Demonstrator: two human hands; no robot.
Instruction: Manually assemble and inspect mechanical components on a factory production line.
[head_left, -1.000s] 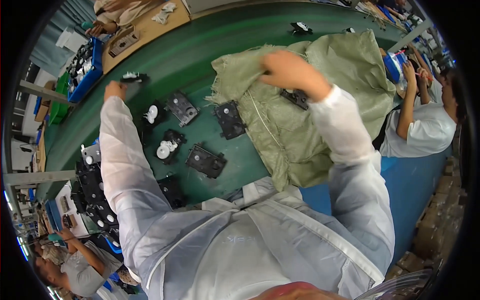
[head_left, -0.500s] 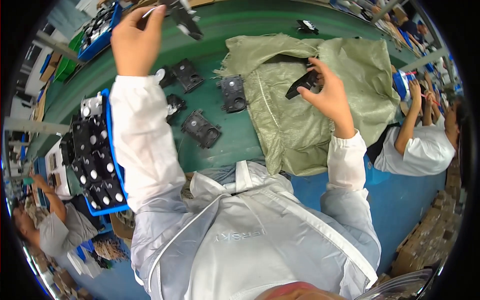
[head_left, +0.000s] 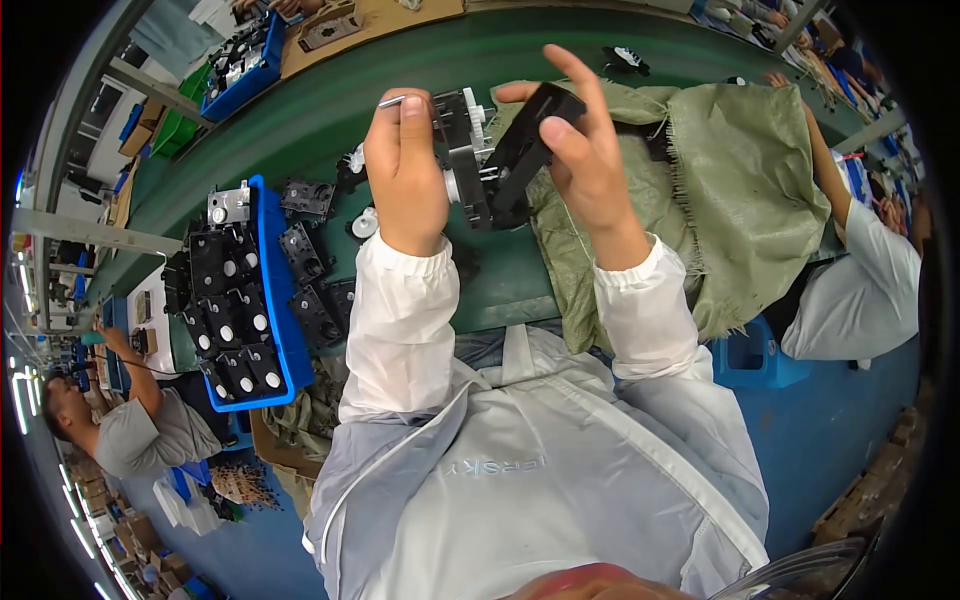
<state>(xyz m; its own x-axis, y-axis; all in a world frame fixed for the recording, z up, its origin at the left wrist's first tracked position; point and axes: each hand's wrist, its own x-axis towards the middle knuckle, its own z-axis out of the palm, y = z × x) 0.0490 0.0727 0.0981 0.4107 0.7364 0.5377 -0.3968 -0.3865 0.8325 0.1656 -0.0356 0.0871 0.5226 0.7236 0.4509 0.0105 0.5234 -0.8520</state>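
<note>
Over the bench, my left hand (head_left: 408,175) is closed around a black gear assembly (head_left: 462,165) with white gears and thin pins on its right side. A short silver metal piece (head_left: 393,101) pokes out by the thumb of that hand. My right hand (head_left: 590,160) grips a black plastic housing piece (head_left: 528,150) between thumb and fingers, with the index finger stretched upward. Both parts stand tilted close beside each other; whether they touch, I cannot tell. Several black housings (head_left: 303,250) lie on the green bench left of my left forearm.
A green woven sack (head_left: 745,190) lies at the right of the bench. At the left stands a blue bin (head_left: 285,330) packed with black units bearing white discs. Another blue bin (head_left: 268,55) is at the far left. People sit at both sides.
My left hand has come down and right with the gear assembly. My right hand has lifted the black housing piece off the sack toward it. The view has shifted.
</note>
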